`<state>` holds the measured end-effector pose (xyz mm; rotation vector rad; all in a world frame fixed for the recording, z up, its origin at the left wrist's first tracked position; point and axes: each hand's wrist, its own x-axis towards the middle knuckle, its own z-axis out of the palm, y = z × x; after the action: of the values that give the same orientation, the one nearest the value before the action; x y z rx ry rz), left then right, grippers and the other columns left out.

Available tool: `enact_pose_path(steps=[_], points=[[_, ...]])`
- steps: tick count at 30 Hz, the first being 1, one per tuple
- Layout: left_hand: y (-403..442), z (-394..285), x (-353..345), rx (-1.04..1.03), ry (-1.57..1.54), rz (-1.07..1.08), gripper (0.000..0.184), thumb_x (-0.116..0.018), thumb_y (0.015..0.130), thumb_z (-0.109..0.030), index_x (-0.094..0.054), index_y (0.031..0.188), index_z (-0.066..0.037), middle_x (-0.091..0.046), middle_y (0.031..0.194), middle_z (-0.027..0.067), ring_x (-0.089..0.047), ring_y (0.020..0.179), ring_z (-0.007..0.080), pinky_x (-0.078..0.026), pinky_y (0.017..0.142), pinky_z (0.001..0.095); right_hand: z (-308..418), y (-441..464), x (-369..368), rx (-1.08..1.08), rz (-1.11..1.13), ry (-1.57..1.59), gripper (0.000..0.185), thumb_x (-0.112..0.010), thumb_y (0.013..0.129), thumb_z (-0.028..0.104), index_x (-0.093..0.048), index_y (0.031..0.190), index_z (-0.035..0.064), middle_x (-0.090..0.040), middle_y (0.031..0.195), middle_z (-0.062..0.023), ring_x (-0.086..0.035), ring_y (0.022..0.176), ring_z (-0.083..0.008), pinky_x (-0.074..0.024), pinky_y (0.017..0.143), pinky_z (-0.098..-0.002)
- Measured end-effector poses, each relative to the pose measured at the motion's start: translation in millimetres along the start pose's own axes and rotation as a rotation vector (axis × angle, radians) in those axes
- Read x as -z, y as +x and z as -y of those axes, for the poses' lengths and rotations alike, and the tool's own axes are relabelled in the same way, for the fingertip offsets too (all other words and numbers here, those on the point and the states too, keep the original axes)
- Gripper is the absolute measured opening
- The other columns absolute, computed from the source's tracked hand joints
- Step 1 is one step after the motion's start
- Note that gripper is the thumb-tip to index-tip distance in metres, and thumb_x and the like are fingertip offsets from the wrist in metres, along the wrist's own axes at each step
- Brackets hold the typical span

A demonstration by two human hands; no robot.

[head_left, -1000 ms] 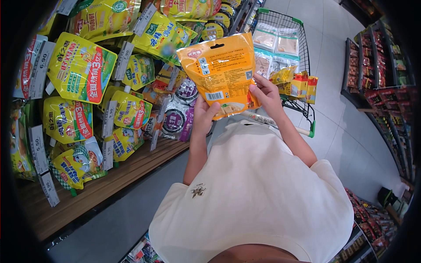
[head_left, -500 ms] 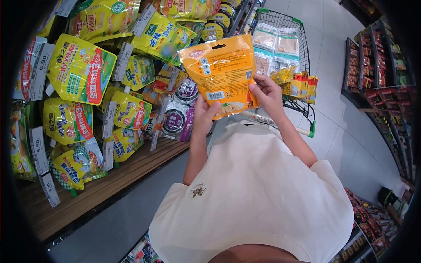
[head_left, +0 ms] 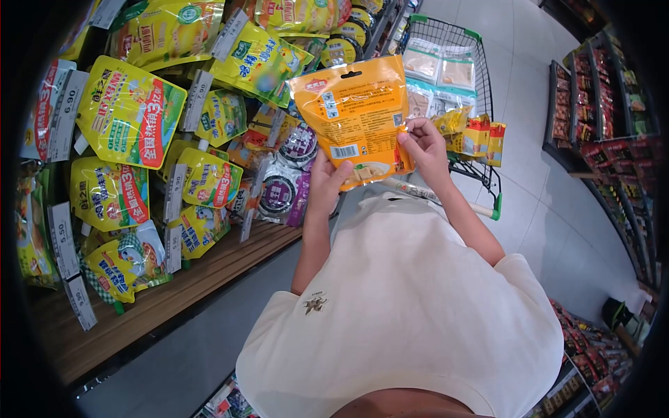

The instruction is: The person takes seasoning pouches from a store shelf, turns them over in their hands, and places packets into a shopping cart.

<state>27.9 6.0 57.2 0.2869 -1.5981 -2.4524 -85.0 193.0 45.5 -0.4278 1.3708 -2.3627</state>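
Both hands hold an orange packet (head_left: 359, 118) upright in front of the chest, its printed side with a barcode and small text facing the camera. My left hand (head_left: 326, 182) grips the lower left corner, thumb on the front. At the right edge, my right hand (head_left: 424, 148) pinches the packet between thumb and fingers. The fingers behind the packet are hidden. Beyond it stands a shopping cart (head_left: 491, 90) with flat white-and-green packs (head_left: 456, 67) and yellow boxes (head_left: 475, 136) inside.
On the left, a shelf (head_left: 209, 268) carries hanging yellow pouches (head_left: 132, 111), price tags (head_left: 67, 115) and purple-lidded round packs (head_left: 279, 195). More stocked shelves (head_left: 582, 104) line the right side, across a tiled floor (head_left: 529, 63).
The orange packet has shifted very slightly to the right and down, with both hands still holding it. Little else differs.
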Motion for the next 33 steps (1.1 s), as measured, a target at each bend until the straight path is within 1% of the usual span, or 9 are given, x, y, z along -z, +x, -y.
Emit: enact_pose_path(steps=[4, 13, 15, 16, 18, 21, 24, 33], points=[[0, 0, 2, -0.004, 0.007, 0.003, 0.051, -0.064, 0.09, -0.01, -0.039, 0.134, 0.0, -0.055, 0.128, 0.0113, -0.054, 0.117, 0.019, -0.043, 0.101, 0.0337, 3, 2, -3, -0.009, 0.007, 0.009, 0.014, -0.061, 0.092, 0.002, -0.05, 0.101, 0.0016, -0.06, 0.102, -0.0037, -0.057, 0.098, -0.0074, -0.0476, 0.086, -0.0213], [-3, 2, 7, -0.005, 0.003, 0.001, 0.052, -0.065, 0.09, -0.011, -0.039, 0.134, 0.0, -0.054, 0.128, 0.0109, -0.054, 0.116, 0.0183, -0.043, 0.101, 0.0336, 2, 2, -5, -0.056, 0.021, -0.035, 0.02, -0.06, 0.093, 0.003, -0.05, 0.11, -0.0005, -0.06, 0.107, -0.0061, -0.058, 0.098, -0.0079, -0.0481, 0.087, -0.0221], [-3, 2, 7, -0.006, -0.005, 0.003, 0.052, -0.065, 0.09, -0.011, -0.039, 0.134, 0.0, -0.054, 0.128, 0.0108, -0.054, 0.117, 0.0181, -0.043, 0.101, 0.0335, 1, 2, -6, -0.035, 0.02, -0.009, 0.02, -0.059, 0.093, 0.003, -0.05, 0.111, -0.0005, -0.061, 0.107, -0.0063, -0.058, 0.098, -0.0078, -0.048, 0.087, -0.022], [-3, 3, 8, -0.008, 0.008, 0.01, 0.055, -0.065, 0.09, -0.012, -0.036, 0.136, 0.0, -0.053, 0.13, 0.0109, -0.053, 0.118, 0.0188, -0.043, 0.101, 0.034, 1, 2, -6, -0.025, 0.02, 0.004, 0.02, -0.059, 0.093, 0.003, -0.05, 0.111, -0.0005, -0.061, 0.107, -0.0063, -0.058, 0.098, -0.0077, -0.0479, 0.087, -0.022], [-3, 6, 11, -0.014, 0.032, 0.023, 0.062, -0.065, 0.091, -0.015, -0.031, 0.141, -0.002, -0.051, 0.133, 0.011, -0.053, 0.121, 0.0201, -0.043, 0.102, 0.0352, 1, 1, -7, -0.034, 0.023, 0.014, 0.019, -0.058, 0.094, 0.003, -0.05, 0.111, -0.0004, -0.061, 0.107, -0.0063, -0.058, 0.098, -0.0076, -0.0476, 0.087, -0.022], [-3, 6, 10, -0.015, 0.035, 0.023, 0.062, -0.065, 0.091, -0.014, -0.032, 0.141, -0.001, -0.051, 0.134, 0.0108, -0.053, 0.121, 0.0199, -0.042, 0.102, 0.035, 1, 0, -7, -0.063, 0.008, 0.036, 0.018, -0.057, 0.094, 0.004, -0.05, 0.11, -0.0001, -0.062, 0.106, -0.0063, -0.058, 0.098, -0.0076, -0.0474, 0.087, -0.0223], [-4, 2, 3, -0.01, -0.006, 0.006, 0.052, -0.065, 0.09, -0.008, -0.039, 0.134, 0.0, -0.053, 0.129, 0.0107, -0.053, 0.118, 0.0184, -0.042, 0.102, 0.0337, 3, -1, -7, -0.09, -0.005, 0.075, 0.016, -0.056, 0.094, 0.004, -0.05, 0.108, 0.0004, -0.062, 0.107, -0.0069, -0.058, 0.099, -0.0083, -0.0476, 0.087, -0.0232], [-3, 4, 2, 0.007, -0.023, 0.064, 0.057, -0.067, 0.088, -0.008, -0.038, 0.136, 0.001, -0.053, 0.131, 0.0099, -0.052, 0.119, 0.0179, -0.041, 0.103, 0.0332, 6, -5, -1, -0.132, -0.017, 0.206, 0.014, -0.053, 0.088, 0.0, -0.05, 0.102, 0.0022, -0.063, 0.108, -0.0091, -0.059, 0.098, -0.0109, -0.0477, 0.089, -0.0256]])
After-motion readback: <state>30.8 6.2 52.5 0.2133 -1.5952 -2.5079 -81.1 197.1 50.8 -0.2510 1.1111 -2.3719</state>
